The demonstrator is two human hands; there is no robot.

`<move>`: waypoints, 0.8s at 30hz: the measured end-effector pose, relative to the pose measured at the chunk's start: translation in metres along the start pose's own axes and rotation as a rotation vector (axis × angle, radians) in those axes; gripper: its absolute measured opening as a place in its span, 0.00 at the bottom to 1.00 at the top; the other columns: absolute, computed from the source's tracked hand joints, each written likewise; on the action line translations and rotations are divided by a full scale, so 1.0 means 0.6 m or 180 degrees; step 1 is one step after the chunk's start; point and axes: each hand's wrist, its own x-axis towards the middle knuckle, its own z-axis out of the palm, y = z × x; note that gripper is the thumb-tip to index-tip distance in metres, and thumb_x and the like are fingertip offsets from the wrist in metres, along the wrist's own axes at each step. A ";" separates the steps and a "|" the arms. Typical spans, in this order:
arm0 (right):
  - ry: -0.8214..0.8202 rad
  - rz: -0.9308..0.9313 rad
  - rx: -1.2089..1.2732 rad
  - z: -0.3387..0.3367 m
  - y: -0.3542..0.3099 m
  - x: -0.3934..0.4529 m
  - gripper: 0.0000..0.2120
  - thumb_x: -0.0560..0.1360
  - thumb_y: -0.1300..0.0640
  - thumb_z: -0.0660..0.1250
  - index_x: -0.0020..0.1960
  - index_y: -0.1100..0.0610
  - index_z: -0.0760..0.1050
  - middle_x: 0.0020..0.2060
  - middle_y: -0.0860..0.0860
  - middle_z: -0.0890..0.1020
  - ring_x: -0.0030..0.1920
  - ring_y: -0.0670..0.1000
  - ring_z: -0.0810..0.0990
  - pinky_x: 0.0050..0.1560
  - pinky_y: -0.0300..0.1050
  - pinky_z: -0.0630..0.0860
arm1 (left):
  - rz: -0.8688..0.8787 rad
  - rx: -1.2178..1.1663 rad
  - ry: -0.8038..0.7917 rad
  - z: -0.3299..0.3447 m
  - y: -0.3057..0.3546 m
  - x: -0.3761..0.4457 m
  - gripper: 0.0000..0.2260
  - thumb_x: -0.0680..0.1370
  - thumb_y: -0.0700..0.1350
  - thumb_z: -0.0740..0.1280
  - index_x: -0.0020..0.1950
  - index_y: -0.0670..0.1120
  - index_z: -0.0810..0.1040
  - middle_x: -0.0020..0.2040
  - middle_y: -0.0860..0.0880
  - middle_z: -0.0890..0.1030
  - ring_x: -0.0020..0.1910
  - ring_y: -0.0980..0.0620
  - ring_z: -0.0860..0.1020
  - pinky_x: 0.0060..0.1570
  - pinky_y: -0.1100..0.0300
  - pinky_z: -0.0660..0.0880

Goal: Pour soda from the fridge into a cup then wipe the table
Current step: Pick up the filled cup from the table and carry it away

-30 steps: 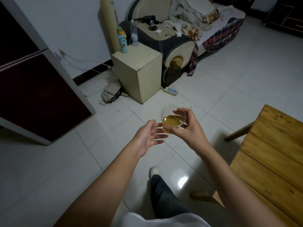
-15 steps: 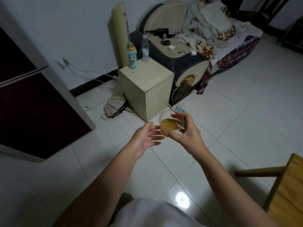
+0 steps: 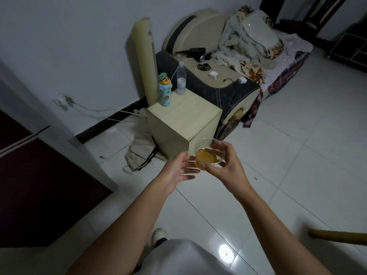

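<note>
Overhead, the head view looks down on two bare forearms reaching forward over a white tiled floor (image 3: 297,145). The right hand (image 3: 228,165) grasps a clear cup (image 3: 209,154), its thumb and fingers (image 3: 219,144) curled round the wall and rim; the cup is upright, held in the air, and amber soda (image 3: 205,157) fills its lower part. The left hand (image 3: 178,169) is released, fingers straight and spread, with its fingertips just beside the cup's near-left side; whether they touch the cup cannot be told.

Behind the cup stands a pale wooden box (image 3: 184,124) on the floor. On its top, at the back edge, stand a cartoon-figure bottle (image 3: 165,92) and a clear water bottle (image 3: 181,78), side by side and apart. A cream rolled mat (image 3: 145,56) leans upright against the wall behind the box. To the right of the box is a sofa (image 3: 218,76) carrying a heap of blankets (image 3: 248,42), two small white chargers and a black coil. A beige bag (image 3: 139,151) lies crumpled on the floor left of the box. A dark red fridge (image 3: 39,185) fills the left edge. At the lower right a wooden rail (image 3: 337,236) enters the view. A white shoe (image 3: 157,235) shows at the bottom.
</note>
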 end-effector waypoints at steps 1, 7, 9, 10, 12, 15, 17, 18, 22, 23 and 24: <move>0.0037 0.0015 0.0009 0.016 -0.006 0.020 0.32 0.65 0.56 0.76 0.64 0.51 0.64 0.56 0.41 0.73 0.56 0.36 0.72 0.53 0.30 0.72 | -0.0008 0.0034 -0.0033 -0.018 0.016 0.015 0.17 0.82 0.50 0.53 0.51 0.41 0.77 0.47 0.41 0.82 0.44 0.46 0.81 0.44 0.55 0.78; 0.0138 0.0103 -0.0010 0.081 -0.026 0.133 0.33 0.66 0.56 0.75 0.65 0.52 0.63 0.60 0.44 0.73 0.59 0.42 0.71 0.54 0.32 0.70 | -0.0065 0.0099 -0.0097 -0.091 0.099 0.103 0.16 0.82 0.49 0.54 0.47 0.41 0.77 0.44 0.42 0.82 0.41 0.47 0.81 0.45 0.54 0.77; 0.0161 0.0140 0.0001 0.092 -0.026 0.171 0.33 0.65 0.55 0.76 0.65 0.52 0.63 0.61 0.45 0.73 0.61 0.44 0.72 0.56 0.35 0.71 | -0.0093 0.0096 -0.0119 -0.104 0.122 0.134 0.16 0.82 0.49 0.54 0.46 0.42 0.77 0.43 0.42 0.82 0.40 0.47 0.80 0.45 0.53 0.77; 0.0161 0.0155 -0.0010 0.096 -0.024 0.191 0.33 0.65 0.55 0.76 0.65 0.52 0.63 0.61 0.45 0.73 0.61 0.44 0.72 0.57 0.36 0.71 | -0.0112 0.0100 -0.0123 -0.109 0.132 0.150 0.16 0.82 0.49 0.54 0.46 0.42 0.77 0.42 0.42 0.82 0.40 0.47 0.80 0.46 0.53 0.77; 0.0161 0.0186 -0.0023 0.101 -0.018 0.231 0.34 0.65 0.54 0.76 0.65 0.53 0.64 0.61 0.45 0.73 0.61 0.44 0.72 0.57 0.37 0.71 | -0.0152 0.0130 -0.0113 -0.115 0.154 0.184 0.16 0.82 0.49 0.54 0.47 0.42 0.77 0.43 0.43 0.82 0.41 0.47 0.80 0.50 0.51 0.77; 0.0154 0.0210 0.0011 0.102 -0.006 0.293 0.33 0.64 0.55 0.76 0.65 0.52 0.64 0.60 0.45 0.74 0.60 0.42 0.72 0.53 0.31 0.72 | -0.0196 0.0189 -0.0112 -0.121 0.182 0.236 0.16 0.82 0.50 0.54 0.46 0.43 0.77 0.43 0.44 0.82 0.42 0.48 0.80 0.55 0.49 0.75; 0.0114 0.0215 0.0003 0.101 0.002 0.337 0.33 0.64 0.55 0.76 0.64 0.51 0.63 0.60 0.44 0.74 0.59 0.40 0.72 0.51 0.27 0.71 | -0.0215 0.0249 -0.0086 -0.121 0.204 0.273 0.15 0.82 0.50 0.54 0.46 0.44 0.77 0.42 0.44 0.82 0.42 0.48 0.81 0.55 0.49 0.75; 0.0098 0.0206 -0.0010 0.100 0.006 0.360 0.33 0.64 0.55 0.76 0.64 0.51 0.63 0.59 0.44 0.74 0.58 0.38 0.72 0.51 0.26 0.70 | -0.0220 0.0278 -0.0069 -0.119 0.216 0.293 0.15 0.81 0.50 0.54 0.46 0.44 0.77 0.42 0.44 0.82 0.41 0.48 0.81 0.53 0.49 0.76; -0.0004 0.0165 -0.0087 0.091 0.023 0.461 0.32 0.64 0.55 0.77 0.63 0.51 0.64 0.60 0.43 0.74 0.59 0.39 0.72 0.56 0.31 0.70 | -0.0164 0.0455 -0.0038 -0.112 0.267 0.376 0.15 0.82 0.50 0.52 0.49 0.46 0.76 0.43 0.44 0.82 0.41 0.48 0.81 0.47 0.53 0.76; -0.0033 0.0162 -0.0078 0.088 0.027 0.486 0.32 0.64 0.55 0.77 0.62 0.50 0.64 0.60 0.43 0.74 0.60 0.40 0.72 0.57 0.33 0.71 | -0.0152 0.0459 -0.0026 -0.109 0.279 0.396 0.14 0.82 0.49 0.52 0.49 0.46 0.76 0.44 0.44 0.82 0.41 0.48 0.81 0.47 0.53 0.76; -0.0053 0.0153 -0.0070 0.085 0.029 0.511 0.31 0.64 0.55 0.77 0.61 0.49 0.64 0.59 0.43 0.74 0.59 0.40 0.73 0.57 0.35 0.71 | -0.0144 0.0448 -0.0007 -0.108 0.290 0.415 0.14 0.82 0.49 0.52 0.49 0.46 0.75 0.44 0.44 0.82 0.42 0.48 0.81 0.48 0.53 0.76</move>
